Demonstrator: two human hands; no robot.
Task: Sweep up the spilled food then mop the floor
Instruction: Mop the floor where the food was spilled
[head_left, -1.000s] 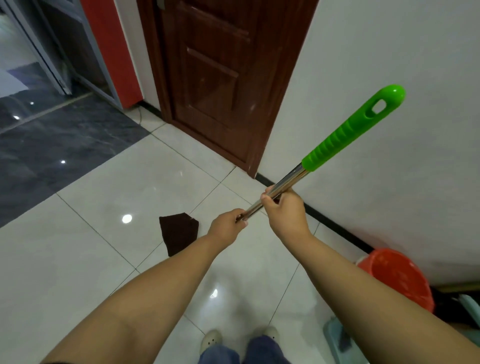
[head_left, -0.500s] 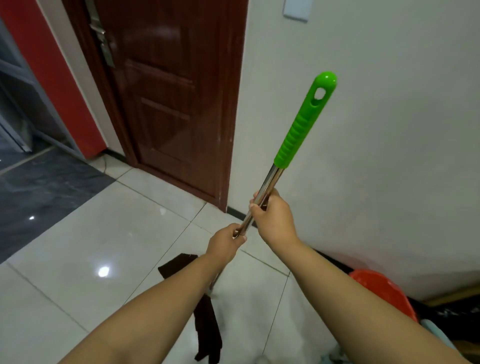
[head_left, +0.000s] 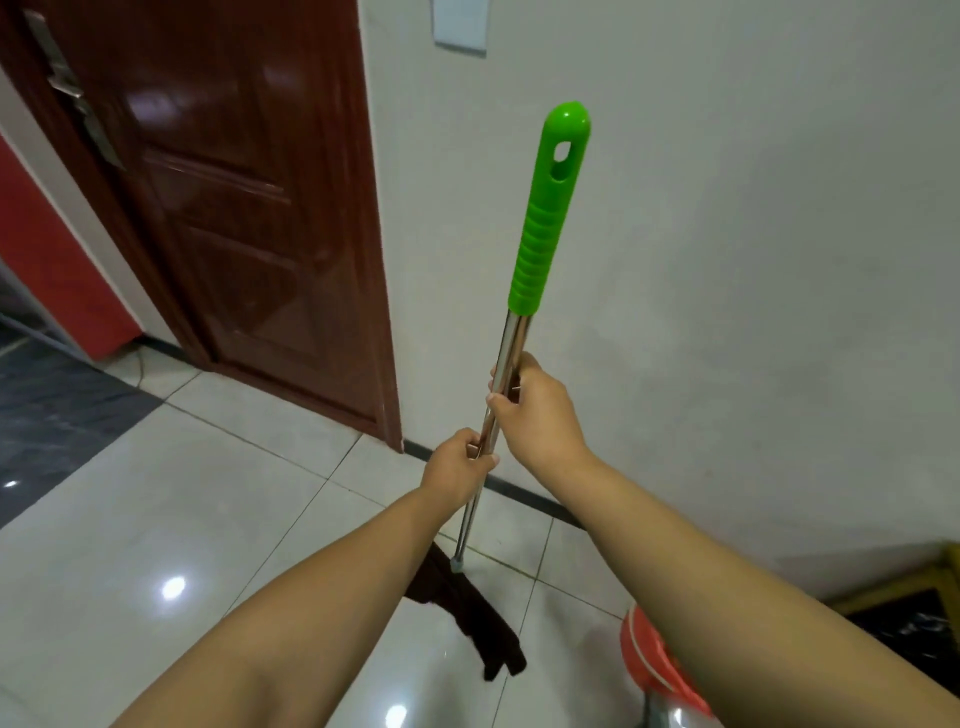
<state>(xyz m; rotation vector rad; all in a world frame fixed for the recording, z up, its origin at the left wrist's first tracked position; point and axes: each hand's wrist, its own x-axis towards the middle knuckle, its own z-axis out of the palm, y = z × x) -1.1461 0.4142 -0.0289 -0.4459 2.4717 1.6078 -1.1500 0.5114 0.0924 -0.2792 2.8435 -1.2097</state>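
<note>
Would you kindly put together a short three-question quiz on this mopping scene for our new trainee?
1. True or false: the left hand and right hand both grip the metal pole below the green grip.
2. Which hand is nearer the green grip? A) left B) right
3. Fill in: the bucket at lower right is ___ in colour.

Key: 1 true; 2 B; 3 red.

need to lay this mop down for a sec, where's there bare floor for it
The widest bare patch is the white tile floor on the left, bordered by the brown door, the dark grey tiles and the mop cloth. A narrower strip lies between the cloth and the black skirting. Lower right is crowded: the red bucket and a dark mat.
</note>
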